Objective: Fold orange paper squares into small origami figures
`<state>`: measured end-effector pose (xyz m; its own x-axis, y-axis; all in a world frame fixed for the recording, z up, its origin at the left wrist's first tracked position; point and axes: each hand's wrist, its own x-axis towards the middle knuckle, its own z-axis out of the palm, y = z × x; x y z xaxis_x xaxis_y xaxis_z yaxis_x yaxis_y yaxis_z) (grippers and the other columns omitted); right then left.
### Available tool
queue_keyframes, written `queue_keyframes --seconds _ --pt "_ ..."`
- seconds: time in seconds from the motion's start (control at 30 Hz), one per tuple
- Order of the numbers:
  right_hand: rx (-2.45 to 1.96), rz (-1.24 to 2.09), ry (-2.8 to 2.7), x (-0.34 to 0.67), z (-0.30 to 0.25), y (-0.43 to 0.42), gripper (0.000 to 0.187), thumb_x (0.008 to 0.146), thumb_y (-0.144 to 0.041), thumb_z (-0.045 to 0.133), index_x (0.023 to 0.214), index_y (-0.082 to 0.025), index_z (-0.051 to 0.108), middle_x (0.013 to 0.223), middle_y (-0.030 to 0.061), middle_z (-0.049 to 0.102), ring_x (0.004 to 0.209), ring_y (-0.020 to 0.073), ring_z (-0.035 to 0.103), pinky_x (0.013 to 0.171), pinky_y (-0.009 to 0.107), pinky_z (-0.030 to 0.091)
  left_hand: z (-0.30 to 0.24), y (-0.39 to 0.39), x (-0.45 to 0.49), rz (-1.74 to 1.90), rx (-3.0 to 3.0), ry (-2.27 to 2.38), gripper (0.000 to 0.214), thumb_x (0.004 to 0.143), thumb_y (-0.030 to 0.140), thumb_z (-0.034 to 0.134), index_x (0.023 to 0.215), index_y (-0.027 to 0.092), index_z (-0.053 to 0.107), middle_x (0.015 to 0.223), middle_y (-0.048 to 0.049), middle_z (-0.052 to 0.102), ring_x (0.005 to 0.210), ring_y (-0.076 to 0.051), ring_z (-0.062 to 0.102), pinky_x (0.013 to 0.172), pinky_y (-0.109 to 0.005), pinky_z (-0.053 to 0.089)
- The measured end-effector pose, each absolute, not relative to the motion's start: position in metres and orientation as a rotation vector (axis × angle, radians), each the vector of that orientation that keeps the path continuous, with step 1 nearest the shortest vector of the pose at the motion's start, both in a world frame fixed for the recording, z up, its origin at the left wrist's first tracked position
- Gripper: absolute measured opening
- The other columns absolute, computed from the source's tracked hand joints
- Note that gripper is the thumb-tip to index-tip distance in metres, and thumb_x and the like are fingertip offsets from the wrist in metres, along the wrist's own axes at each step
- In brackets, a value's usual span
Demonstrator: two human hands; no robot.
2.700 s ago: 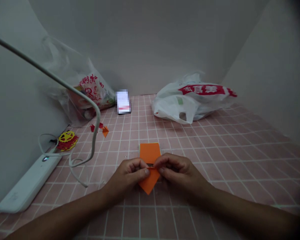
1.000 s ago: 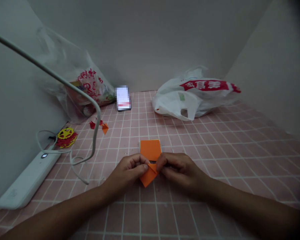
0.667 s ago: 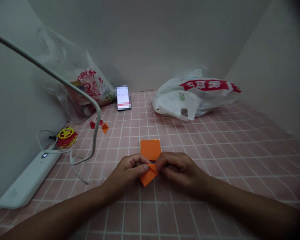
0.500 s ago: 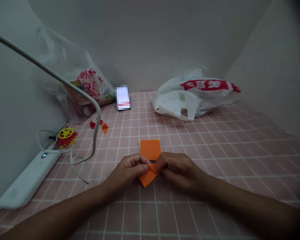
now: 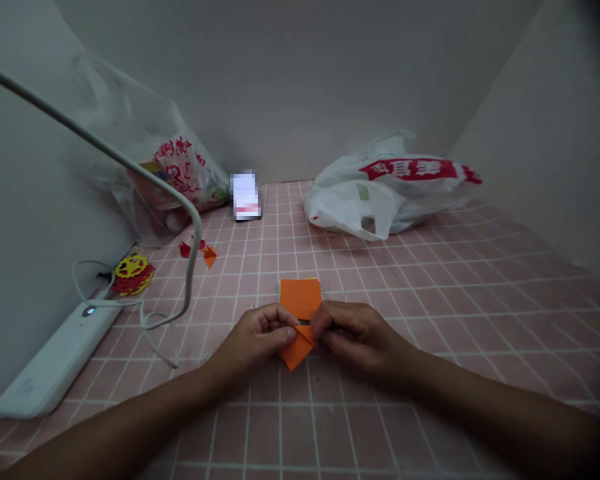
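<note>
A folded orange paper (image 5: 296, 351) rests on the pink checked tablecloth (image 5: 430, 293) in front of me. My left hand (image 5: 253, 340) pinches its left side with curled fingers. My right hand (image 5: 357, 335) pinches its right side, thumb and fingers pressed on a fold. Just behind my hands lies a small stack of orange paper squares (image 5: 301, 298), flat on the cloth and untouched.
A white power strip (image 5: 50, 363) with a looped cable (image 5: 150, 313) lies at the left. Yellow and red paper cutouts (image 5: 131, 274) and small red and orange scraps (image 5: 200, 252) sit behind it. A clear bag (image 5: 155, 173) and a white plastic bag (image 5: 385, 193) stand at the back.
The fold in the orange paper has been pressed tighter, so the piece looks smaller. Both hands stay pinched on it and have shifted slightly away from me.
</note>
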<state>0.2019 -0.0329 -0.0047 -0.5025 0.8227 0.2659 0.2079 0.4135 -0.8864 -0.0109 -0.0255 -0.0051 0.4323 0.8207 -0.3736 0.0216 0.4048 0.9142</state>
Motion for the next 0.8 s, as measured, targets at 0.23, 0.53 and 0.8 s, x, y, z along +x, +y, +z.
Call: queue_keyframes --seconds 0.23,0.53,0.8 --pt "-0.815 0.964 -2.030 0.203 -0.009 -0.033 0.023 0.079 -0.001 0.046 0.084 -0.018 0.062 0.079 0.0024 0.065 0.071 0.0140 0.061 0.068 0.027 0.046 0.000 -0.024 -0.012 0.601 1.056 0.993 0.014 0.081 0.031 0.067 0.086 0.018 0.071 0.080 -0.0010 0.067 0.073 -0.013 0.056 0.069 -0.024 0.040" --pt "-0.887 1.035 -1.935 0.200 -0.007 -0.033 0.019 0.083 -0.004 0.049 0.088 -0.020 0.059 0.082 0.0004 0.063 0.072 0.0127 0.058 0.067 0.026 0.045 0.002 -0.025 -0.008 0.561 1.165 1.068 0.022 0.081 0.038 0.067 0.079 0.016 0.068 0.074 0.0001 0.062 0.067 -0.012 0.051 0.065 -0.025 0.038" --pt "-1.042 1.596 -1.407 0.192 -0.007 -0.032 0.006 0.078 -0.018 0.061 0.080 -0.019 0.056 0.069 -0.0033 0.056 0.060 0.0111 0.053 0.055 0.024 0.042 0.005 -0.024 -0.008 0.574 1.320 1.130 0.022 0.083 0.037 0.063 0.077 0.016 0.065 0.070 0.0016 0.056 0.065 -0.012 0.047 0.063 -0.024 0.036"
